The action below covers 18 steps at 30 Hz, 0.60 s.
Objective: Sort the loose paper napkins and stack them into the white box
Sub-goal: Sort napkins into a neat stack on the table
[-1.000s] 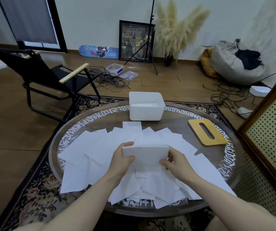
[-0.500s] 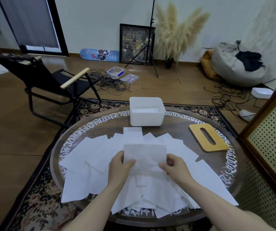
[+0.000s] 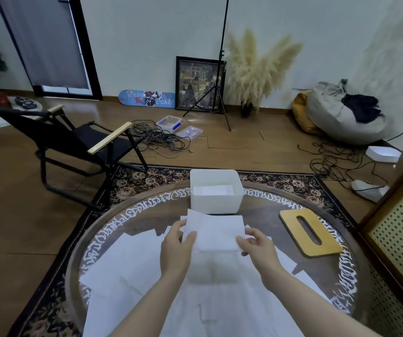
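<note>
The room is dimly and evenly lit with a cool, bluish cast. Soft glare lies on the wooden floor [image 3: 232,147] near the far wall. Shadows are faint. The wide-angle lens bends the door frame [image 3: 86,45] and stretches the corners. Slight motion blur softens the napkins [image 3: 215,232] and forearms.

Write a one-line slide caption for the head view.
Both hands, left and right, hold a napkin before the white box.

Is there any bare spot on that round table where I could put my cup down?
Bare glass shows left of the white box, and between the box and the wooden lid. The near half is crowded with loose napkins, under both hands holding a napkin stack.
</note>
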Available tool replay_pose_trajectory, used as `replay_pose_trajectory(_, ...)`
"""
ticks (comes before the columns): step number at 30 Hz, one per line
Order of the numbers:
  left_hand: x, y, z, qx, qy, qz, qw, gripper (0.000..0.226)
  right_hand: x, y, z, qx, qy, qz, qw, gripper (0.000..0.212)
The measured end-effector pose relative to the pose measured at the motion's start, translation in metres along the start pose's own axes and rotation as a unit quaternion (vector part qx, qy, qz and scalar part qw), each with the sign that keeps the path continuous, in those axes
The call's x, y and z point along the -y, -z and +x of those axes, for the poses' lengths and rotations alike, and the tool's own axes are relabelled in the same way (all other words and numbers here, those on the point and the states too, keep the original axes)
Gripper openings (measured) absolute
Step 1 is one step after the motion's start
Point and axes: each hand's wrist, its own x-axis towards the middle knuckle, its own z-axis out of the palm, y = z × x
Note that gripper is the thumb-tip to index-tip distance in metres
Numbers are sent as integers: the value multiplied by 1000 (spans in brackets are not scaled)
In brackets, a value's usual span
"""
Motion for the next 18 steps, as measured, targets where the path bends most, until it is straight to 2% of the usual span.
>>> replay_pose_trajectory(7, -21, -12, 57, -4, -26, 24, 999, 16, 36, -6, 58, -40, 71, -47, 996, 13)
replay_pose_trajectory(13, -41, -24, 106, -11, -23, 131, 991, 15, 52, -11, 112, -93, 65, -99, 989, 11)
replay_pose_trajectory(18, -50, -31, 146, 26, -33, 222, 974, 27, 61, -11, 147, -99, 65, -148, 982, 16)
